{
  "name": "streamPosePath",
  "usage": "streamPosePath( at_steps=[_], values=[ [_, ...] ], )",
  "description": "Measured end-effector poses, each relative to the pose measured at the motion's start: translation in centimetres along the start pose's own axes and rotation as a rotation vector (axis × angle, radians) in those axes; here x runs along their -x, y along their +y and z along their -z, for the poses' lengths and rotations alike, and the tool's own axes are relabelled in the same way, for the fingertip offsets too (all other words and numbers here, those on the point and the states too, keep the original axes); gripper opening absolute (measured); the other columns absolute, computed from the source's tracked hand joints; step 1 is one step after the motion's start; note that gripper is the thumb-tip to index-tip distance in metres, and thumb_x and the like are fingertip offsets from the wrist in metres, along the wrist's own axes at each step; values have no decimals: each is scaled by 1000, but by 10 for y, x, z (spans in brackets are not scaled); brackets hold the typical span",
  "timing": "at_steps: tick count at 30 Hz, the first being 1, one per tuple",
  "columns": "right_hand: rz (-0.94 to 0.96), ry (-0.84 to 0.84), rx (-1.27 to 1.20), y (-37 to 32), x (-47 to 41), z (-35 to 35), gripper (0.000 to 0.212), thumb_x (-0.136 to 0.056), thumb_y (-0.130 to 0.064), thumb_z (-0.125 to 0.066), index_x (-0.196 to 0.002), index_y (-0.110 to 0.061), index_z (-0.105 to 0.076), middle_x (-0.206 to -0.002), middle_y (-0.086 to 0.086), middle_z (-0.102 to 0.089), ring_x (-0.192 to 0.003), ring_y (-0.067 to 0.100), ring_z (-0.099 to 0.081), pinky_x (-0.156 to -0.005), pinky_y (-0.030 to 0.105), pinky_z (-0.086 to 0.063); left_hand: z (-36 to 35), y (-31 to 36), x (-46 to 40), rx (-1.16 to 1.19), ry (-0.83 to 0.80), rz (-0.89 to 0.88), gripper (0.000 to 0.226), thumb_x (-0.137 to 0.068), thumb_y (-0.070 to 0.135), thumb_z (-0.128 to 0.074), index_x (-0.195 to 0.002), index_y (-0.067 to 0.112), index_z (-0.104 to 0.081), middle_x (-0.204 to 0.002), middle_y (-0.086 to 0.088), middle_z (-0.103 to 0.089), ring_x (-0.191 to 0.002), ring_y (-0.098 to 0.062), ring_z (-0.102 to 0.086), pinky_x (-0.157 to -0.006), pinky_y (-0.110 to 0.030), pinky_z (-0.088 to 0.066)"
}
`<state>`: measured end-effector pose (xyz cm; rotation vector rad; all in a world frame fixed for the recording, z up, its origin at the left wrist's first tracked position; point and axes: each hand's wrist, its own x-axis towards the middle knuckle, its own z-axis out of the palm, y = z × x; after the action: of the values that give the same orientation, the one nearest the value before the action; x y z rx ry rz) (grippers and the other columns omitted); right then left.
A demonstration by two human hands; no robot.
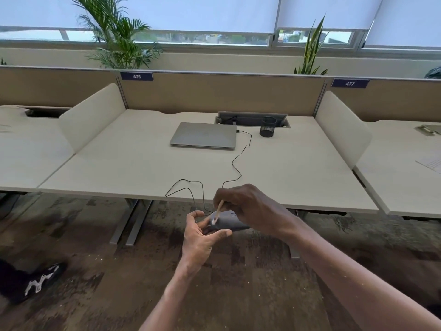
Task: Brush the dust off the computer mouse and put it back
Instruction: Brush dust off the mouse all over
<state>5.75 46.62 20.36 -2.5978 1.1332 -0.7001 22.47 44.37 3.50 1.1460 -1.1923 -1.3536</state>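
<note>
The left hand (199, 237) is gripping the computer mouse (228, 222) in the air before the tabletop (298, 173) while the right hand (248, 206) is pinching a small brush (217, 212) on it, so brushing seems unfinished and putting it back is remaining.

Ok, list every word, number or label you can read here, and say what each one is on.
"476": dark nameplate on the partition behind the laptop desk.
"477": dark nameplate on the next partition to the right.
White marking on the black shoe: not legible.
Paper sheet at far right: print too small to read.
</note>
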Motion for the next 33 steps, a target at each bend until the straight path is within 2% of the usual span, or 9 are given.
streamPosePath(
  at_steps=[4,6,8,10,14,18,24,28,33],
  values=[
    [-43,-10,-28,1,11,-1,23,-93,-24,-43,-97,-13,-63,-77,3,-66,-67,20,-61,-56,28,-46,2,0,-1,-5,3,-3,103,-35,49,-103,-118,35,-45,-116,-7,-73,-103,-14,-75,-93,-30,-59],
    [-44,-5,-6,5,19,1,14,-92,-9,-50,-98,-12,-63,-77,0,-65,-66,16,-60,-56,27,-47,4,0,-1,-18,9,-6,105,-33,52,-103,-118,36,-45,-117,-8,-72,-104,-15,-75,-95,-35,-58],
    [-65,2,-5,10,26,4,19,-89,4,-56,-97,-11,-63,-74,-8,-58,-63,0,-55,-55,13,-40,6,0,-2,-31,15,-9,104,-33,52,-103,-118,36,-45,-114,-10,-73,-104,-16,-75,-94,-36,-59],
    [-111,-1,15,16,33,7,24,-87,10,-59,-95,-12,-63,-73,-11,-55,-61,-7,-50,-56,8,-34,7,0,-3,-28,24,-9,101,-36,49,-104,-117,36,-45,-111,-9,-75,-102,-17,-76,-89,-31,-61],
    [-126,59,43,25,39,11,22,-90,8,-62,-95,-13,-64,-75,-3,-66,-63,11,-58,-56,21,-44,8,3,-5,-32,39,-8,100,-36,48,-103,-116,35,-45,-109,-7,-76,-102,-15,-76,-84,-24,-60],
    [-77,115,7,21,33,9,22,-89,8,-61,-98,-13,-64,-76,-4,-63,-63,5,-52,-57,9,-37,7,9,-7,-18,36,-15,99,-38,43,-104,-117,32,-45,-113,-9,-74,-105,-18,-75,-88,-28,-60],
    [-99,48,79,29,41,2,30,-86,11,-63,-100,-16,-64,-78,-5,-65,-61,4,-48,-54,8,-34,7,13,-9,7,63,-27,81,-53,14,-95,-114,30,-44,-113,-9,-74,-101,-15,-76,-78,-21,-60],
    [-148,63,104,39,47,6,24,-91,7,-63,-97,-17,-60,-76,-7,-63,-59,9,-53,-51,25,-44,7,13,-8,22,56,-28,81,-55,13,-95,-115,29,-44,-114,-8,-74,-102,-15,-75,-79,-23,-61],
    [-228,257,-109,32,31,8,20,-92,-3,-68,-105,-16,-59,-84,0,-72,-70,14,-70,-60,33,-56,1,13,-7,-24,31,-61,82,-54,17,-97,-117,28,-45,-117,-10,-70,-106,-16,-74,-88,-26,-60]
  ],
)
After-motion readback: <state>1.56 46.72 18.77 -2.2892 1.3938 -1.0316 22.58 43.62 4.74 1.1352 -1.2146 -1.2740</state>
